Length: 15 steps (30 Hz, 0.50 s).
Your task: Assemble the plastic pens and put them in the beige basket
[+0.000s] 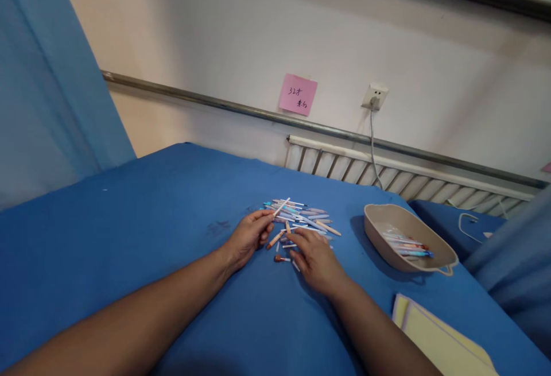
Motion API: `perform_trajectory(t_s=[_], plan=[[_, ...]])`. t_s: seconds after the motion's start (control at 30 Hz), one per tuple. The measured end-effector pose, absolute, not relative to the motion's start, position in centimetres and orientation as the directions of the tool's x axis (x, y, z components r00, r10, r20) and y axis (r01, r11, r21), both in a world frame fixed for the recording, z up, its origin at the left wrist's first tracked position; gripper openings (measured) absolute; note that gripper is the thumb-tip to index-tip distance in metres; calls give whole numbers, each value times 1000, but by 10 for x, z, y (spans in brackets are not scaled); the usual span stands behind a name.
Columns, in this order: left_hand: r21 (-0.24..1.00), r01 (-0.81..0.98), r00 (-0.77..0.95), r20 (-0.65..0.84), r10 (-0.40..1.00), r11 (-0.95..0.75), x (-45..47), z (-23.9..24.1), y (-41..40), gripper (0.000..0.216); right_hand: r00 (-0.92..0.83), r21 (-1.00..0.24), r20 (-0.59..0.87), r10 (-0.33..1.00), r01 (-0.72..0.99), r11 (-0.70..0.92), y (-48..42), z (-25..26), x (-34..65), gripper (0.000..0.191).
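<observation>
In the head view, my left hand [249,235] is closed in a pinch around a thin white stick [282,208], which points up and away to the right. Beneath and beyond it spreads a loose pile of pens [316,221] and pen parts in pale blue, lilac, white and peach. My right hand [317,258] rests over the near right side of the pile, thumb and index finger apart. Its index fingertip meets a short orange piece [288,227]. Closer to me lie an orange pen part [275,240] and a small brown-headed piece [279,258].
A beige basin [407,221] on the right holds several pens [408,247]. Nearer me lies a folded yellow cloth [443,336]. Blue cloth [172,221] covers the table. Behind it are a radiator [331,163] and a socket [374,96] with a plugged-in cable.
</observation>
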<state>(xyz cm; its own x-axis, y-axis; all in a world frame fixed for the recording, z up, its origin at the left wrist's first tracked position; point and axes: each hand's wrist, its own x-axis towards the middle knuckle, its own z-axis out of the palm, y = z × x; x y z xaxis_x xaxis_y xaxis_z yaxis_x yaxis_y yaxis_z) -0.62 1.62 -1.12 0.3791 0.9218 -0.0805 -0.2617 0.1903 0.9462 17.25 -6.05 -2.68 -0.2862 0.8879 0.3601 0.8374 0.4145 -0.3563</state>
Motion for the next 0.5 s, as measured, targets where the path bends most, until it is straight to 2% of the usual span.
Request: perform_trajectory(t_s=[0.1,0.17,0.23,0.3,0.37,0.43,0.5], plan=[[946,-260,392,-79,917,192,-5,-12,15,29,-280,-304,333,900,872,384,-59,-28,163,42],[948,-255,406,-72,911,189,-6,-14,15,29,-277,-312,328,903,871,380,-57,-31,163,38],[952,-245,415,-68,907,183,-6,-15,16,29,-259,-377,346,902,842,386,-56,-35,167,35],[957,-226,416,-74,906,182,-7,-14,16,30,-189,-512,391,901,768,383,-54,-37,171,28],[962,-209,420,-75,904,177,-8,-13,15,31,-27,-723,399,917,605,333,-53,-38,175,18],[969,-190,436,-63,898,160,-8,-11,14,30,169,-917,281,945,337,212,-52,-36,178,19],[979,-156,463,-47,885,133,-8,-10,13,30,288,-991,125,949,76,107,-51,-34,183,27]])
